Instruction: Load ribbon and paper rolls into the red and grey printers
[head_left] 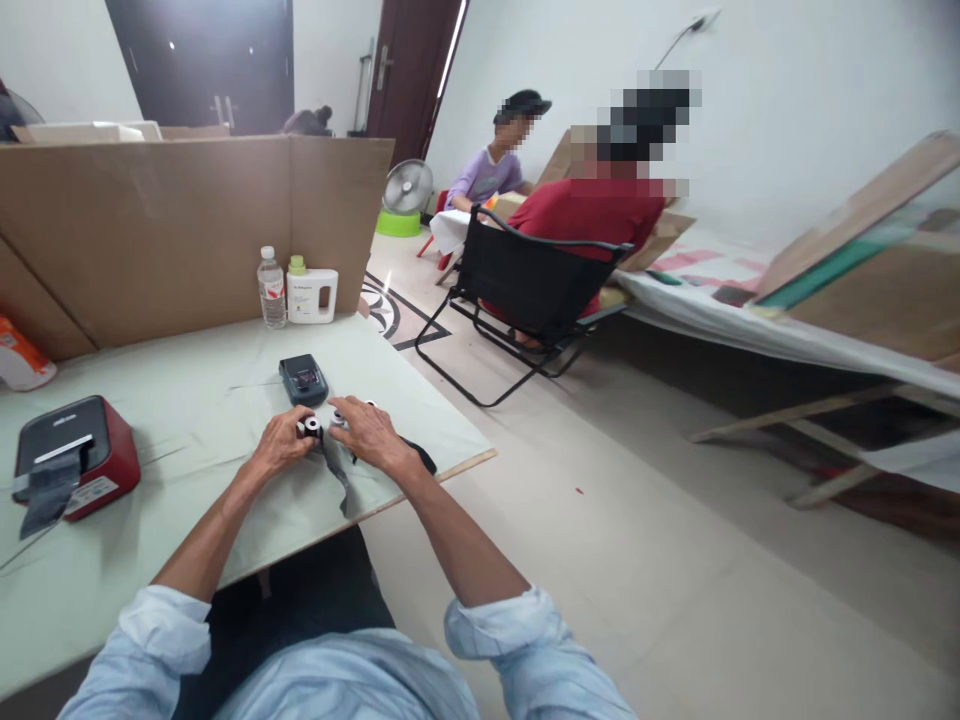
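Handling a white roll [312,427] just nearer than the dark device [304,380], left hand [287,440] is pinching it, right hand [373,436] is covering another white piece [337,420], grip unclear, probably needing steady two-handed control.

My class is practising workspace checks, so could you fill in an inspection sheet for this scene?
Surface: table, pale green covering.
Job's things: small white roll; second white piece; dark strip.
Clutter: red machine, dark device, bottle, white jug, orange container.
Grips: left grip holds the roll; right grip at the second piece, hold unclear.
Cables: cord at wall socket.
Surroundings: cardboard panels behind table, fan, black chair, two seated people.
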